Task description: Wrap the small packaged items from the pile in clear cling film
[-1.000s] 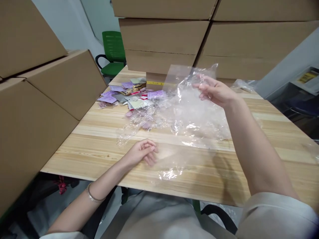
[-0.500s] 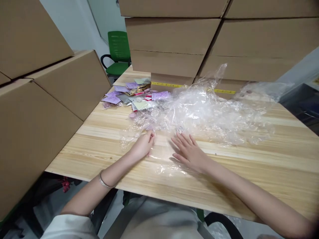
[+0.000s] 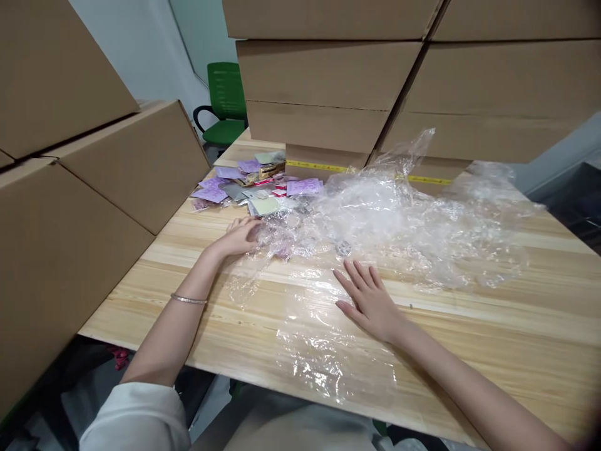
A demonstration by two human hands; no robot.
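Flat clear plastic sheet spread at table's near edge, under right hand: palm down, fingers splayed, pressing it. Left hand at left edge of crumpled plastic heap, fingers loosely curled, touching it. Purple packets toward far left corner of wooden table.

One head-worn view — looking forward and down, close over the wooden table.
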